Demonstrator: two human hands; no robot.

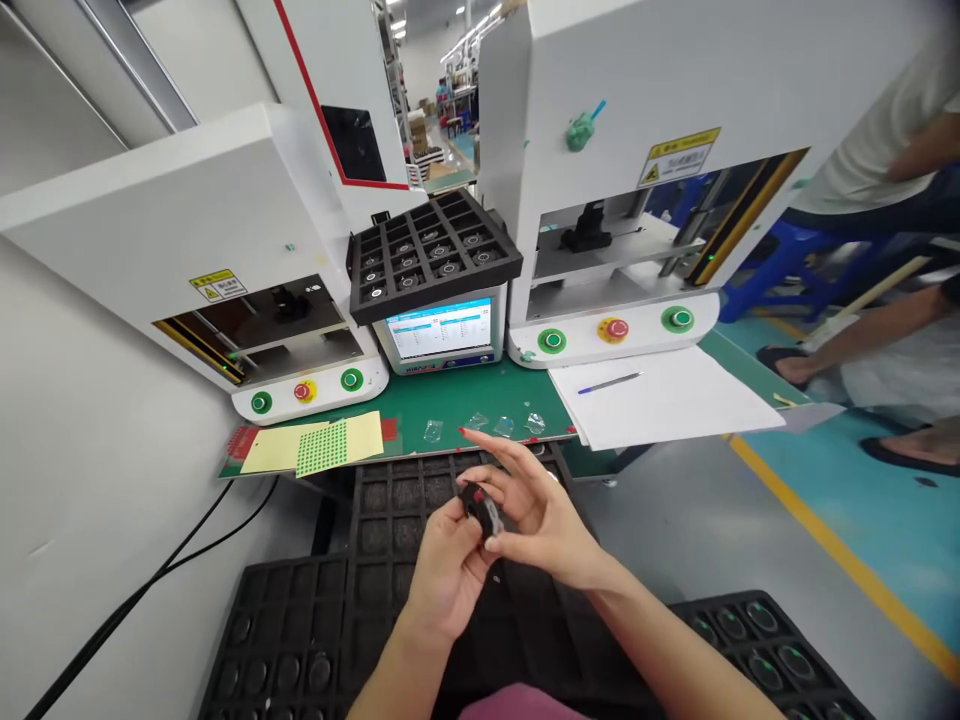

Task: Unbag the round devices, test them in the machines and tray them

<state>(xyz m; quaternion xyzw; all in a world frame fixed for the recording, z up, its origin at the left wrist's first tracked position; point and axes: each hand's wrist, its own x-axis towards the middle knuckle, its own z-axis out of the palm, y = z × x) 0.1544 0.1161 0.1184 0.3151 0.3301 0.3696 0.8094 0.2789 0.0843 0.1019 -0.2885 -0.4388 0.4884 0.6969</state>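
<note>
My left hand (448, 565) grips a small round black part (480, 508) between thumb and fingers, above the dark foam trays. The part is tilted on edge, with a shiny grey side toward the right and a small red mark near its top. From the right, my right hand (541, 515) closes on the same part, its thumb at the lower edge and some fingers by the upper edge. Its index finger is stretched out, with a red spot at the tip. Fingers cover some of the part.
Two white presses (322, 385) (615, 350) flank a screen (442, 328) with a black compartment tray (436, 290) above it. Clear film pieces (433, 431), sticker sheets (322, 447) and paper with a pen (611, 382) lie on the green bench. Another person sits at right.
</note>
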